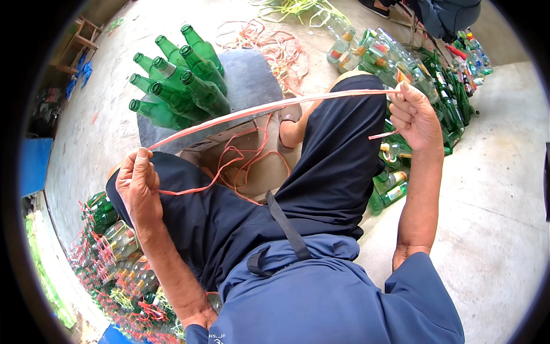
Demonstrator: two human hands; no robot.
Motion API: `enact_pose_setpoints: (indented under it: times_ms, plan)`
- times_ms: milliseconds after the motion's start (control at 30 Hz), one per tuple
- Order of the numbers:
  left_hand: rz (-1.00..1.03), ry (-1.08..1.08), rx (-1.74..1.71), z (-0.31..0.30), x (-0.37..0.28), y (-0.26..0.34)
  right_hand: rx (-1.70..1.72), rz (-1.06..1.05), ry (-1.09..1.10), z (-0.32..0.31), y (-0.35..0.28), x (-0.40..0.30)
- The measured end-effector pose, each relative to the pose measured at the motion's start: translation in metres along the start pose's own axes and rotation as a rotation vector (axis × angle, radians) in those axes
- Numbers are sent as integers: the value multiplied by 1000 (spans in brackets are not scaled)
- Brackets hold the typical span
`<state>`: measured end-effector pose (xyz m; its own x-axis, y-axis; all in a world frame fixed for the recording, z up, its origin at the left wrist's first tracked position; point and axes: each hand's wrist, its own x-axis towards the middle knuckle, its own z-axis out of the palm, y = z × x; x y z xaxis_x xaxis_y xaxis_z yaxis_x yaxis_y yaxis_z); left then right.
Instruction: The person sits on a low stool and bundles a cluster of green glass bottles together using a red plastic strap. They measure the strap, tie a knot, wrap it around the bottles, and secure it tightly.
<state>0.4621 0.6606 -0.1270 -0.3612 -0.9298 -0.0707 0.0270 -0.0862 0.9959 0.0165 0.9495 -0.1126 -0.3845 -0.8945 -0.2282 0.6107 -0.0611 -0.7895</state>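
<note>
A pink plastic twine (258, 110) is stretched across above my knees, pinched at one end by my left hand (139, 180) and at the other by my right hand (414, 112). A short tail of it sticks out below my right fist. From my left hand a slack length loops down between my legs. Beyond the twine, several green glass bottles (195, 77) stand upright, close together, on a dark round-edged board (249, 73). The board rests on something boxlike, partly hidden. No string shows around these bottles.
Loose pink twine (275, 47) and yellow-green strapping (296, 10) lie on the concrete floor ahead. Loose bottles (391, 60) are heaped at the right. Twine-tied bottles (124, 275) crowd the lower left. A person (449, 15) is at the upper right; a wooden frame (81, 41) stands far left.
</note>
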Motion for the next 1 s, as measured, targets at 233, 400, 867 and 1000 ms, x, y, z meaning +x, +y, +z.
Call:
enact_pose_setpoints:
  times_ms: [233,400,867,1000]
  plan:
    - [5,30,-3,-4,1,0,-149,12,74,-7,1,-4]
    - [35,20,2,-8,1,3,-311,26,125,-12,3,-9]
    - [14,28,-33,-8,-4,6,-524,-30,209,-20,-3,-15]
    - [-21,44,-42,-2,-4,12,-589,-23,231,-19,-3,-14]
